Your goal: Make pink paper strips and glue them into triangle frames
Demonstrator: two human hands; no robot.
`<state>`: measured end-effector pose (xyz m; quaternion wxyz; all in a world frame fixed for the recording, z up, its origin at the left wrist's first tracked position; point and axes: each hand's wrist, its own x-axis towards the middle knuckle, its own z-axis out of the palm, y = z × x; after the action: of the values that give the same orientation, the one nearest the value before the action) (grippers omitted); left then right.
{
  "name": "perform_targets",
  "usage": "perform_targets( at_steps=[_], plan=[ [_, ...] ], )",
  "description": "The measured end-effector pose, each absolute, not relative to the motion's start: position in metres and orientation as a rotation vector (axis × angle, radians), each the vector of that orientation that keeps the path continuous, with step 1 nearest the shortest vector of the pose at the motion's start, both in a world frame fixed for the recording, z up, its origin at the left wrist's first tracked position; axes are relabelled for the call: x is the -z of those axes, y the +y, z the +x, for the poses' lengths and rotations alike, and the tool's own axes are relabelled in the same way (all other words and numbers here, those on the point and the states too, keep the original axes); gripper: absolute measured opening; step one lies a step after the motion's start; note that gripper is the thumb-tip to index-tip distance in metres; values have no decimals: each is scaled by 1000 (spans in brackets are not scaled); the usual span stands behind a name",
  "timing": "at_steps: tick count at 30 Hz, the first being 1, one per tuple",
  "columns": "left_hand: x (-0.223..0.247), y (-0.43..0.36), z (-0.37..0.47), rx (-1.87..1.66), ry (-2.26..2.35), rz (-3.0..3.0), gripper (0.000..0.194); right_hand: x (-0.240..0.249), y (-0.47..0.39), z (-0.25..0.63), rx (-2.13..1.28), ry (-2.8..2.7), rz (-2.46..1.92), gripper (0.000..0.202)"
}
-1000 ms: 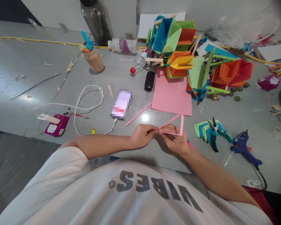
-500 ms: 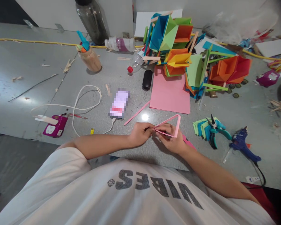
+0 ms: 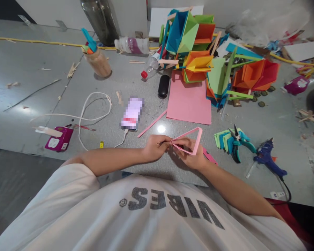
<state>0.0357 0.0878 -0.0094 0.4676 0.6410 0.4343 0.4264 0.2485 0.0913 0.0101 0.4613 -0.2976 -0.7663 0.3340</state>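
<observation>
A pink paper strip (image 3: pixel 198 141), folded into a triangle, is held between my two hands just above the table's front. My left hand (image 3: pixel 157 147) pinches the corner where its ends come together. The fingers of my right hand (image 3: pixel 189 155) close on the same strip near that corner, partly hidden behind it. Beside my right wrist lies a flat pink object (image 3: pixel 210 156), partly covered by the hand. Another pink strip (image 3: pixel 152 123) rests on the table beyond my left hand, close to pink paper sheets (image 3: pixel 188 104).
To the right lie teal-handled pliers (image 3: pixel 237 144) on folded green and blue paper and a blue glue gun (image 3: pixel 269 158). A phone (image 3: pixel 132 113) on a white cable is left of centre. Colourful folded-paper shapes (image 3: pixel 191 35), bottles and a wooden cup (image 3: pixel 98 62) stand at the back.
The view has shifted slightly. My hands keep their grip on the folded pink strip, whose triangle has tilted a little.
</observation>
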Motion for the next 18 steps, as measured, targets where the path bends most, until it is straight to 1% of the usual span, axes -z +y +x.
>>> perform_targets(
  at_steps=[5, 10, 12, 18],
  plan=[
    [10, 88, 34, -1056, 1084, 1615, 26, -13, 92, 250, -912, -1893, -755, 20],
    [12, 86, 32, -1141, 1021, 1739, 26, -13, 94, 258, -784, -1899, -678, 26],
    [12, 86, 32, -1178, 1007, 1755, 27, -9, 95, 262, -749, -1865, -692, 26],
    [10, 86, 33, -1129, 1017, 1730, 36, -6, 96, 265, -782, -1993, -624, 34]
  ],
)
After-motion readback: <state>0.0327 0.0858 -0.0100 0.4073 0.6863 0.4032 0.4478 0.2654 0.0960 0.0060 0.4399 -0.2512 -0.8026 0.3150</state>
